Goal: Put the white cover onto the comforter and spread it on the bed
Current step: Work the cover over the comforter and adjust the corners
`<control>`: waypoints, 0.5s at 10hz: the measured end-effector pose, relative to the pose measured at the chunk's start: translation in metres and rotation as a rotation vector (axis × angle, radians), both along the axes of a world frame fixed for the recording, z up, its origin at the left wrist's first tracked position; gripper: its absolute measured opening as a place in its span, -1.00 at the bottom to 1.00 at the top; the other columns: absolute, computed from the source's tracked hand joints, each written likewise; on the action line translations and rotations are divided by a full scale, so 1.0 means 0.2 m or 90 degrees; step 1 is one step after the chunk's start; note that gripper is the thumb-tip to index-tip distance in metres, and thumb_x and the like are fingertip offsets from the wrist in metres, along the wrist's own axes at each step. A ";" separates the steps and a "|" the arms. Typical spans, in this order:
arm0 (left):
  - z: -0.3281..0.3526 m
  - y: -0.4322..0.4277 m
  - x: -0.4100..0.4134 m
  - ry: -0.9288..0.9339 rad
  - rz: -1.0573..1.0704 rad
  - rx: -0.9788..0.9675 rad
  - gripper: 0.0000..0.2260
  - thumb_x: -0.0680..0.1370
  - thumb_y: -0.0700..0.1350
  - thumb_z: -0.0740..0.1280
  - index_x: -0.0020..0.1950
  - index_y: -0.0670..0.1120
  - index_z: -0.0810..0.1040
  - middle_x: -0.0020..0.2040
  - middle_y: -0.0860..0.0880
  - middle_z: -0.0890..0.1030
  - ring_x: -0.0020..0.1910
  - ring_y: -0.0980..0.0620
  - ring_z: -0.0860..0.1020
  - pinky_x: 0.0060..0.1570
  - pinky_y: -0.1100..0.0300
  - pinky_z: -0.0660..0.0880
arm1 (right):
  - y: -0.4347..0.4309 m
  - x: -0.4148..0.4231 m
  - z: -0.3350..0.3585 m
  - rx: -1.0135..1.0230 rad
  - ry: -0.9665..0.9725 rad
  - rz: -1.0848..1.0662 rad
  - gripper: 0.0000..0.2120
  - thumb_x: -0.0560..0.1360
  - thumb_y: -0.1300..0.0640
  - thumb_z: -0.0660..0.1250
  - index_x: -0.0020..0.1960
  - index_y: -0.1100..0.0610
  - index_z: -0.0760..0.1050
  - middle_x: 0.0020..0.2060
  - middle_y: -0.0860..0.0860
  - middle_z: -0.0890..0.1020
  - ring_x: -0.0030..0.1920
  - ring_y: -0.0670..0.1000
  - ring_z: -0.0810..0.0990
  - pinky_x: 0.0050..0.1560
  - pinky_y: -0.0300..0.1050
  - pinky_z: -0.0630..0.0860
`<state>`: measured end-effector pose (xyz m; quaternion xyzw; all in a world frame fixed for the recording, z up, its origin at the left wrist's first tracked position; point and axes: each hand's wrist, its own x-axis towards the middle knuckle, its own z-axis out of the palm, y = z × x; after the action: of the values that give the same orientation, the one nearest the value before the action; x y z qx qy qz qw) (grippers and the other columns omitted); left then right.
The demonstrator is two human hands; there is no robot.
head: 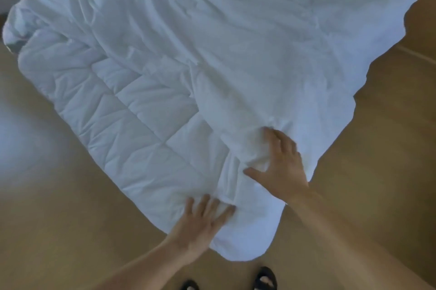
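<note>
A white quilted comforter [122,112] lies on the wooden floor, its stitched squares showing on the left and near side. The smooth white cover [259,42] drapes over its far and right part, with a bunched edge near my right hand. My left hand [203,221] rests flat with spread fingers on the comforter's near corner. My right hand [280,164] lies with fingers spread on the cover's bunched edge, thumb out to the left.
Tan wooden floor [59,207] surrounds the bedding on the left, near and right sides. My feet in dark sandals [265,278] stand just below the comforter's near corner. A grey patch [11,46] shows at the far left corner.
</note>
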<state>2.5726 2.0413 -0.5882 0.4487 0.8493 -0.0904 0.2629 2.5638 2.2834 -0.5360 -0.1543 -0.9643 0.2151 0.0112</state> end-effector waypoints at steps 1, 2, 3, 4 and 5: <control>0.14 0.01 -0.16 0.072 -0.017 0.038 -0.56 0.49 -0.14 0.40 0.35 -0.05 0.41 0.07 -0.09 0.53 -0.01 -0.12 0.56 -0.18 0.06 0.37 | 0.00 -0.06 -0.05 0.016 -0.123 -0.042 -0.59 0.61 0.13 0.21 0.44 0.11 0.34 0.27 0.11 0.52 0.27 0.16 0.47 0.18 -0.03 0.41; 0.31 -0.03 -0.35 0.131 0.038 -0.004 -0.64 0.63 -0.24 0.10 0.42 -0.04 0.37 0.14 -0.06 0.50 0.09 -0.10 0.51 -0.09 0.08 0.32 | 0.00 -0.04 0.03 -0.067 -0.115 -0.061 -0.86 0.58 0.22 0.15 -0.12 0.14 0.45 -0.27 0.07 0.56 -0.12 0.19 0.57 -0.22 -0.05 0.38; 0.36 -0.08 -0.36 0.148 0.090 0.057 -0.61 0.64 -0.07 0.09 0.48 -0.01 0.31 0.21 0.00 0.50 0.18 -0.03 0.44 0.09 0.10 0.41 | -0.14 0.11 0.11 -0.100 -0.186 0.128 -0.72 0.55 0.06 0.15 -0.33 0.08 0.30 -0.42 -0.03 0.44 -0.29 0.09 0.49 -0.27 -0.07 0.34; 0.26 -0.08 -0.20 0.025 0.184 0.078 -0.54 0.60 0.08 0.16 0.48 -0.01 0.31 0.35 0.00 0.44 0.30 -0.03 0.39 0.17 0.08 0.44 | -0.22 0.28 0.15 -0.202 -0.207 0.219 -0.65 0.58 0.10 0.21 -0.37 0.12 0.33 -0.50 -0.07 0.37 -0.42 -0.06 0.37 -0.35 -0.19 0.28; 0.21 -0.03 -0.13 -0.241 0.601 0.275 -0.65 0.60 -0.03 0.25 0.38 -0.04 0.44 0.27 -0.06 0.56 0.16 -0.04 0.53 0.10 0.04 0.51 | -0.09 0.28 0.11 -0.274 -0.242 0.182 -0.49 0.61 0.20 0.23 -0.53 0.00 0.40 -0.60 -0.13 0.40 -0.53 -0.17 0.35 -0.38 -0.30 0.28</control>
<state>2.5461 2.0359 -0.5462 0.0711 0.8953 0.2960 0.3252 2.6199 2.2649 -0.5145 -0.0535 -0.8933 0.3809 -0.2325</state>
